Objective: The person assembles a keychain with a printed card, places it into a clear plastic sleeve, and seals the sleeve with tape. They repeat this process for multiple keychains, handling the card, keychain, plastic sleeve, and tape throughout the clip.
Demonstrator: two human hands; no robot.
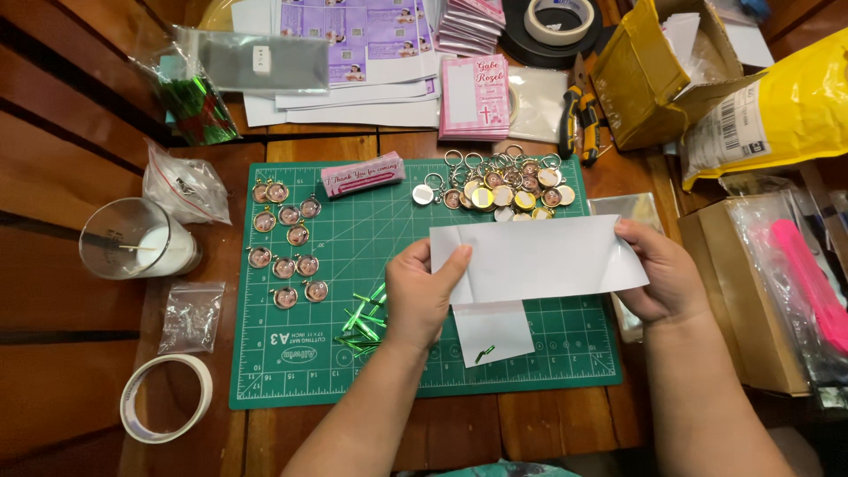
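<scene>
Keychains (503, 185) behind paper sheet (539, 261); pendants (287, 243) left, on cutting mat (291, 371).

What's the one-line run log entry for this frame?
left hand: grips white paper sheet | right hand: grips same sheet | below: green cutting mat | near: round metal keychains

Bright, even overhead light; sharp focus throughout, soft shadows under the hands (424, 296), mild glare on white paper (539, 259).
</scene>
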